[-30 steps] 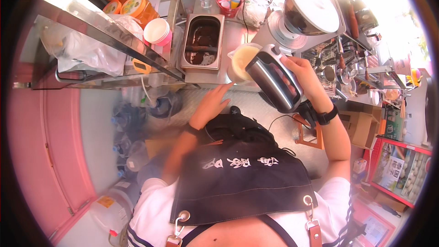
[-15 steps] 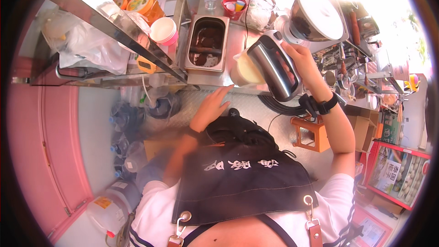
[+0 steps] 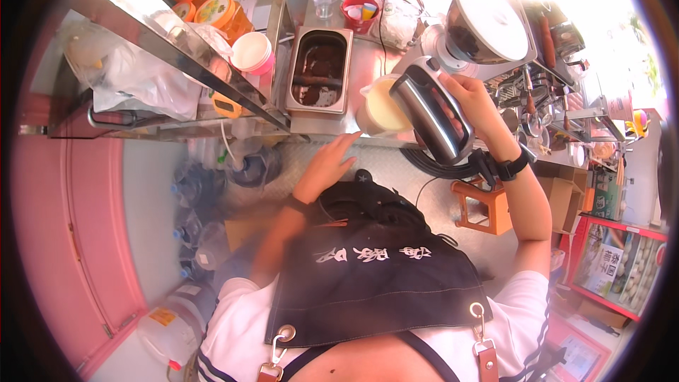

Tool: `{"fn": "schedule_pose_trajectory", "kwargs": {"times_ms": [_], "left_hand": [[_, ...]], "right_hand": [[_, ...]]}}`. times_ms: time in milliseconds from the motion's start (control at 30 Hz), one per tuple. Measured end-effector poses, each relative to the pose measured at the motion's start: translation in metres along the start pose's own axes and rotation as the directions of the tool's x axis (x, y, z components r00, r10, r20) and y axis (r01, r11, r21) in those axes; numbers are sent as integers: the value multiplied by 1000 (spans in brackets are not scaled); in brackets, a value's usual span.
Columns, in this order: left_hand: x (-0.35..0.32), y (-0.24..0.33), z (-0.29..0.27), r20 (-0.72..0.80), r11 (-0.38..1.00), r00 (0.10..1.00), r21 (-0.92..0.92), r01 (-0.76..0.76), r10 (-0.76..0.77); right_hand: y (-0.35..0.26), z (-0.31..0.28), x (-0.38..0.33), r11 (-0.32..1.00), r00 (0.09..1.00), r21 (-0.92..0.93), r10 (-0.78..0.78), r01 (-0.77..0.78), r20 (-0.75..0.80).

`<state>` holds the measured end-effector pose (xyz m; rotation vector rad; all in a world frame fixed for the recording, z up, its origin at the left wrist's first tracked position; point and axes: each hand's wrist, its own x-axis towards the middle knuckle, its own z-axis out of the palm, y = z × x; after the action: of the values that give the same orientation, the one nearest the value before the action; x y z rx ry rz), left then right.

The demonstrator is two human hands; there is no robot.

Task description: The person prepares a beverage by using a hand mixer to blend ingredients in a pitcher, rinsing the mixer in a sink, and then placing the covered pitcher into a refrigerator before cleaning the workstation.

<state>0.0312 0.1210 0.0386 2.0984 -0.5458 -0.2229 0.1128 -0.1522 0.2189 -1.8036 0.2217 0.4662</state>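
Note:
My right hand (image 3: 470, 95) is wrapped round the handle of a silver-and-black hand mixer (image 3: 428, 117). The mixer leans over a pale jug (image 3: 369, 122) at the front edge of the metal counter. Cream-coloured liquid (image 3: 387, 106) shows inside the jug; the mixer's body covers part of the opening, so I cannot see any beaters. My left hand (image 3: 323, 170) is held out in front of the apron, fingers stretched and holding nothing. Its fingertips are close to the jug's lower left side; whether they touch it I cannot tell.
Left of the jug sits a deep steel pan (image 3: 318, 67) with brown residue. A white-lidded appliance (image 3: 491, 25) stands behind the mixer. Metal shelving (image 3: 191, 49) rises at the left, and an orange stool (image 3: 481, 205) stands below the counter. A black cord (image 3: 384, 35) runs across the counter.
The mixer and my right hand have shifted slightly right and toward me, and more of the liquid in the jug shows. My left hand has hardly moved.

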Motion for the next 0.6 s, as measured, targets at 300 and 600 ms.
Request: {"fn": "schedule_pose_trajectory", "kwargs": {"times_ms": [300, 600], "left_hand": [[4, 3, 1, 35, 1000, 999, 13, 2, -3], [5, 1, 2, 42, 1000, 999, 13, -19, 18]], "right_hand": [[-7, 7, -18, 998, 999, 65, 23, -25, 26], [-11, 8, -20, 999, 999, 28, 29, -30, 14]]}}
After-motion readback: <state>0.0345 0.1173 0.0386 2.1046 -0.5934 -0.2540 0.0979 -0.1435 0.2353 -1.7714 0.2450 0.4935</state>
